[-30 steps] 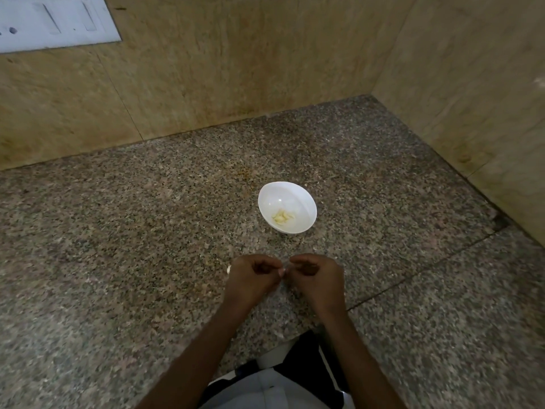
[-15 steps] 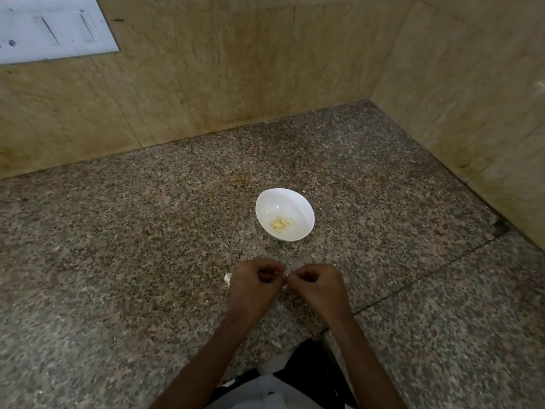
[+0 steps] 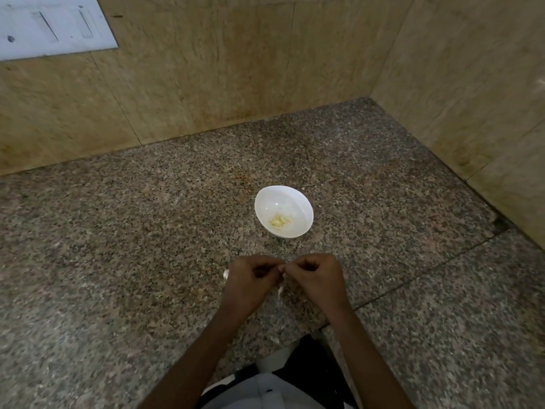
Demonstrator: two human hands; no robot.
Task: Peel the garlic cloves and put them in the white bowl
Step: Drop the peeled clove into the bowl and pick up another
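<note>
A white bowl (image 3: 298, 202) stands on the speckled granite counter, with several peeled yellowish garlic cloves (image 3: 280, 220) at its bottom. Just in front of it, my left hand (image 3: 250, 283) and my right hand (image 3: 317, 278) meet fingertip to fingertip, both with curled fingers pinching a small garlic clove (image 3: 282, 270) between them; only a pale sliver of it shows. A strip of white skin (image 3: 279, 290) hangs below the fingers. Another white bit of garlic (image 3: 226, 273) peeks out on the counter left of my left hand.
The granite counter (image 3: 118, 261) runs into a corner of beige stone walls at the back and right. A seam (image 3: 427, 273) crosses the counter on the right. A white switch plate (image 3: 50, 25) is on the wall at top left. The counter edge is just below my wrists.
Both hands stay together pinching the clove, fingers working slightly. The view has tilted, so the bowl and hands sit a little lower in the frame. A strip of skin now hangs below.
</note>
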